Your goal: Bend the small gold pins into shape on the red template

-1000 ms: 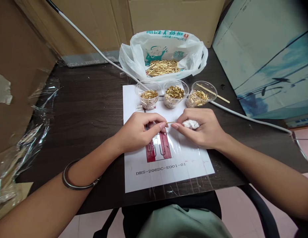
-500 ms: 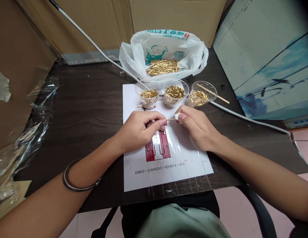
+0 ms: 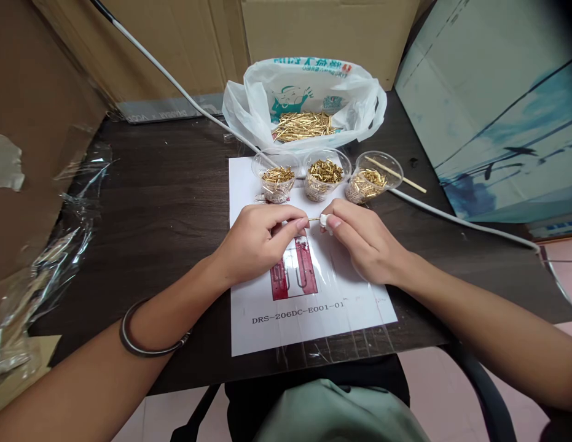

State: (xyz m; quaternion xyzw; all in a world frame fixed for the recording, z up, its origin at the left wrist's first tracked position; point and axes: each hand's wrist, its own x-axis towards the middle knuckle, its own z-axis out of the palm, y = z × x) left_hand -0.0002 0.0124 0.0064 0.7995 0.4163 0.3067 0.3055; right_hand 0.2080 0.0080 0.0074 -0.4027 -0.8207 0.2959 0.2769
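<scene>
Left hand pinches a gold pin over the paper; right hand now grips the white wad at its fingertips, against the pin; a second ago the wad sat farther back.

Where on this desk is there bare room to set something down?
Widest: desktop between the clear wrap and the paper, beyond the left forearm. Smaller: between the white cable and the right forearm. Crowded: around the left hand, right hand, three cups and plastic bag.
</scene>
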